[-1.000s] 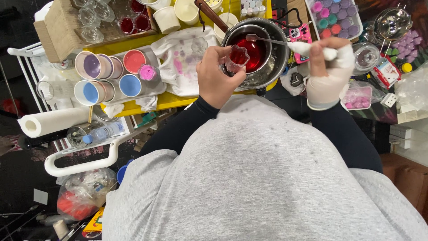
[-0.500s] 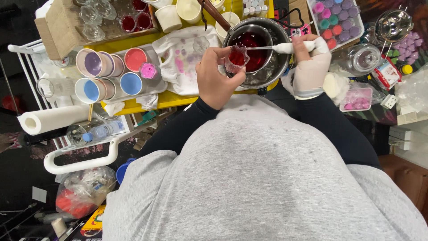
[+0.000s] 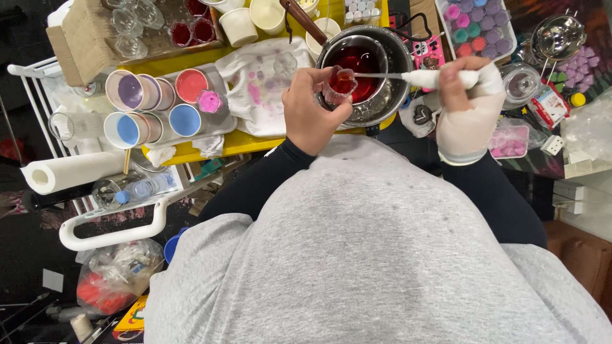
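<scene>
My left hand [image 3: 308, 109] grips a small clear glass cup [image 3: 338, 83] with red liquid in it, held over the edge of a metal pot [image 3: 389, 95]. Inside the pot sits a smaller vessel of dark red liquid [image 3: 356, 60]. My right hand [image 3: 468, 105], in a whitish glove, holds a metal spoon [image 3: 408, 77] by its white-wrapped handle. The spoon's bowl rests at the rim of the glass cup.
A stained white cloth [image 3: 258, 89] lies left of the pot. A tray [image 3: 220, 124] carries cups of purple, blue and red colour. A box of glass cups [image 3: 153, 32] stands at the back left, a tray of coloured moulded pieces [image 3: 481, 25] at the back right, a paper roll [image 3: 70, 172] at left.
My right hand moved right and slightly down, drawing the spoon out of the red liquid so its bowl now meets the glass cup. The left hand stayed put.
</scene>
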